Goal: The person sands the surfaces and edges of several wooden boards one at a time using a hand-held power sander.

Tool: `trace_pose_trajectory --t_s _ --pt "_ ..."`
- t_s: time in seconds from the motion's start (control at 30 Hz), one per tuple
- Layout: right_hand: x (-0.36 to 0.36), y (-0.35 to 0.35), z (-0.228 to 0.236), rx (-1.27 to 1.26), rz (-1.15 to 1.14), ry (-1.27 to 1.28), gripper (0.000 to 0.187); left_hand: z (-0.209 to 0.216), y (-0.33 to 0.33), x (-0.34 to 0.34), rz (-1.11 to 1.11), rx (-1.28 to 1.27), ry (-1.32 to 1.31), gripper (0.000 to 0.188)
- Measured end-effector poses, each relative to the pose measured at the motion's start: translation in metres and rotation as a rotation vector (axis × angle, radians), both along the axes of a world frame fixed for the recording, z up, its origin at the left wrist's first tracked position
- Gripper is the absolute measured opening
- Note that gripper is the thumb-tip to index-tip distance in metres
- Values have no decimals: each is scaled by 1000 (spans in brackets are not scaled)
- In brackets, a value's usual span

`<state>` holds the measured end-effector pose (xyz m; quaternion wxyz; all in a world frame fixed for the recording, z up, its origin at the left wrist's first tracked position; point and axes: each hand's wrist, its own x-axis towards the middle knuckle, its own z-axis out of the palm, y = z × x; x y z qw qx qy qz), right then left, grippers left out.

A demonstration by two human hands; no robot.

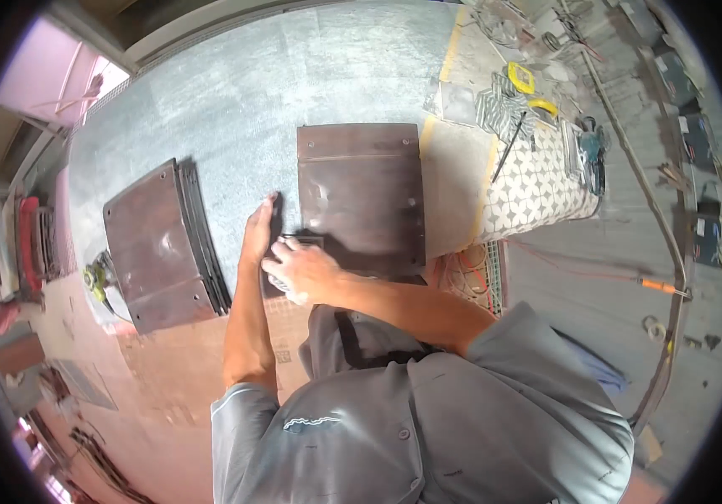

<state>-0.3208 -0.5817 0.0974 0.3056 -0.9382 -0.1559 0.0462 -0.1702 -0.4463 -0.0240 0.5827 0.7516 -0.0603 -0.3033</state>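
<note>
My left hand is stretched along the left side of a narrow dark brown panel, which seems to stand on edge and is mostly hidden by my hands. The left fingers lie together and hold its side; the thumb is out of sight. Dusted with pale powder, my right hand is closed over a small flat block at the panel's right face. Just right of it lies a stack of dark brown panels with small corner holes. To the left is another stack of similar panels, slightly fanned.
The grey-blue worktable stretches beyond my hands. A green and black power tool sits by the left stack. At right are a patterned cloth, yellow-handled tools, a striped rag and an orange-handled cord.
</note>
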Motion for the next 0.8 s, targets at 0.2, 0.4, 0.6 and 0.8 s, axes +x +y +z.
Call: trace_pose_trajectory --t_s 0.2,0.4,0.6,0.8 --pt "-84 -106 1 14 -15 -15 57 -15 11 -100 -142 565 -424 88" --pt "-124 -227 16 -49 -120 40 57 -34 2 -114 -46 562 -527 91" --pt "-52 -147 10 -56 76 -8 50 -39 9 -106 101 359 -311 64" --pt "31 -63 -1 -106 219 80 50 -40 8 -105 201 257 -225 80"
